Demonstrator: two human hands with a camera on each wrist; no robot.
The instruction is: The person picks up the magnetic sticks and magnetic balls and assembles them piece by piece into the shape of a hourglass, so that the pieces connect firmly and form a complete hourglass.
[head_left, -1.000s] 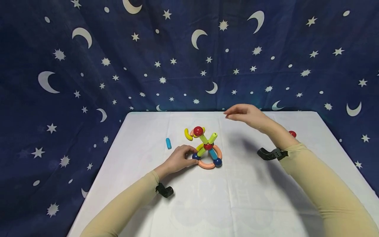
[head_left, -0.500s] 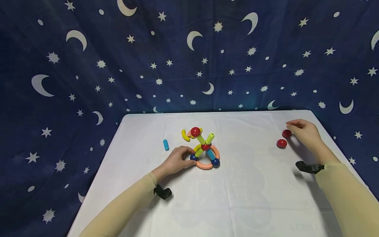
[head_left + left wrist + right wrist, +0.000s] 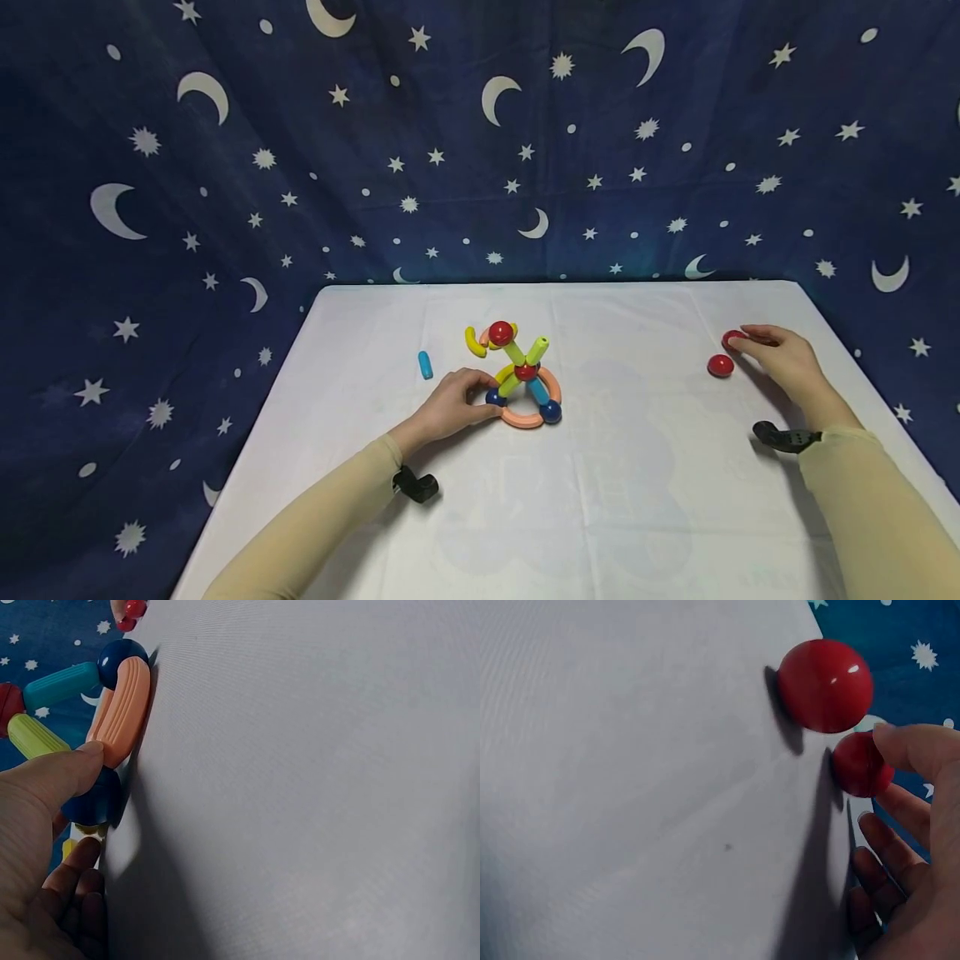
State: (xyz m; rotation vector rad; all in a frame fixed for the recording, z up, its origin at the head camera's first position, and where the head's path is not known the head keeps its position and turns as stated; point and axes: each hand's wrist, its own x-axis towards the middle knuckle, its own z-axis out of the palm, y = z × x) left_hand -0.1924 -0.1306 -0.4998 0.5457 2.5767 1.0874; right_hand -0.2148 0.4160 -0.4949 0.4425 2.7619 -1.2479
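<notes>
A small structure of colored rods and balls stands mid-table, with a peach curved rod [image 3: 522, 419] at its base. My left hand [image 3: 455, 406] pinches its dark blue ball [image 3: 96, 799] at the left corner, the thumb also lying against the peach rod's end. Lime rods [image 3: 538, 350] and a blue rod [image 3: 538, 391] meet at a central red ball, and another red ball [image 3: 501, 333] caps one lime rod. At the far right, my right hand [image 3: 787, 362] has thumb and forefinger around a loose red ball [image 3: 861, 766]. A second red ball [image 3: 826, 686] sits beside it.
A short blue rod [image 3: 425, 365] lies left of the structure. Behind it are a yellow curved rod [image 3: 474, 342] and other curved pieces, partly hidden. The white table [image 3: 615, 500] ends at a dark blue star-and-moon cloth [image 3: 450, 125].
My right hand has swung from above the table's back middle to the far right and come down on the farther red ball. The left hand has stayed at the structure.
</notes>
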